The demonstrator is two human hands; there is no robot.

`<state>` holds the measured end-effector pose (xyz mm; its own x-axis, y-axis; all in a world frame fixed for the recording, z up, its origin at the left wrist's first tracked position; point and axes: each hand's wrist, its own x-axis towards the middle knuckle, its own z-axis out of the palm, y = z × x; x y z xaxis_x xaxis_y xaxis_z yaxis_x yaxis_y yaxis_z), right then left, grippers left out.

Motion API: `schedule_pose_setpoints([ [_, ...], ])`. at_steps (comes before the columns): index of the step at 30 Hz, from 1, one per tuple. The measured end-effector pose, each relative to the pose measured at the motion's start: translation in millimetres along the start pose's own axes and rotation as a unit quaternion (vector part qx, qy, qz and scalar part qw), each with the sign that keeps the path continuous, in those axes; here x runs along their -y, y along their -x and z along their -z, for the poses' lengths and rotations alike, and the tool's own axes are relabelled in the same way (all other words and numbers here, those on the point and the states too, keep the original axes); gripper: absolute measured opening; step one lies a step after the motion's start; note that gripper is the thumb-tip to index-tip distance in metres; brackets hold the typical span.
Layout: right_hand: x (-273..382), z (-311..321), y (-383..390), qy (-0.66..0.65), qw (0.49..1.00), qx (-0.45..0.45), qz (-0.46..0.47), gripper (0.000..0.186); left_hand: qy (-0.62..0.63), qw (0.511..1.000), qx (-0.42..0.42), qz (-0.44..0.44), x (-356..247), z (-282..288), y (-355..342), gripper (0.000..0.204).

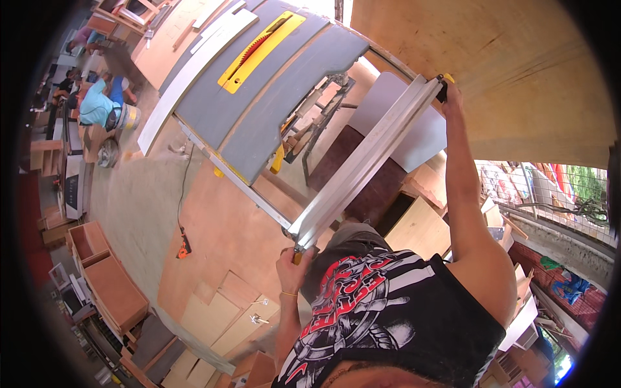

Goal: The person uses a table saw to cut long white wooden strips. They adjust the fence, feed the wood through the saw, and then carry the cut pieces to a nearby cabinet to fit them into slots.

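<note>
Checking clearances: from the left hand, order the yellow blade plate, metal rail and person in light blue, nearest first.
1. Metal rail: gripped by the left hand.
2. Yellow blade plate: ahead, on grey table.
3. Person in light blue: far left.

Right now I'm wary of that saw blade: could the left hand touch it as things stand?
Probably not: the left hand is holding the near end of the long metal rail, and much of the grey table top lies between it and the saw blade.
</note>
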<state>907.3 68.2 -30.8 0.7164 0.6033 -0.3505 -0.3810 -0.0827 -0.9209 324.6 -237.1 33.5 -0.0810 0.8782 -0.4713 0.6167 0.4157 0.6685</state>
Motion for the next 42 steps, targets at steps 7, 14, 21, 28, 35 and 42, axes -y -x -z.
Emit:
schedule_pose_setpoints([
  [7,-12,13,-48,0.06,0.997,-0.03,-0.03,0.013,0.044,0.999,-0.015,0.01,-12,-2,-2,0.05],
  [14,0,10,-45,0.089,0.995,0.011,-0.053,0.017,0.035,0.998,0.024,0.05,-15,9,-16,0.049],
  [21,-15,31,-59,0.079,0.995,0.061,-0.024,0.018,0.003,0.997,-0.051,-0.056,4,-9,0,0.051],
  [28,8,31,-53,0.281,0.953,0.102,-0.046,0.048,0.178,0.979,0.084,0.046,27,3,-14,0.049],
  [35,-14,25,-52,0.253,0.94,0.207,-0.1,0.061,0.529,0.843,-0.008,0.094,66,-41,14,0.052],
  [42,5,90,-87,0.234,0.924,0.272,-0.13,0.086,0.637,0.767,-0.034,0.066,60,-63,-6,0.05],
])
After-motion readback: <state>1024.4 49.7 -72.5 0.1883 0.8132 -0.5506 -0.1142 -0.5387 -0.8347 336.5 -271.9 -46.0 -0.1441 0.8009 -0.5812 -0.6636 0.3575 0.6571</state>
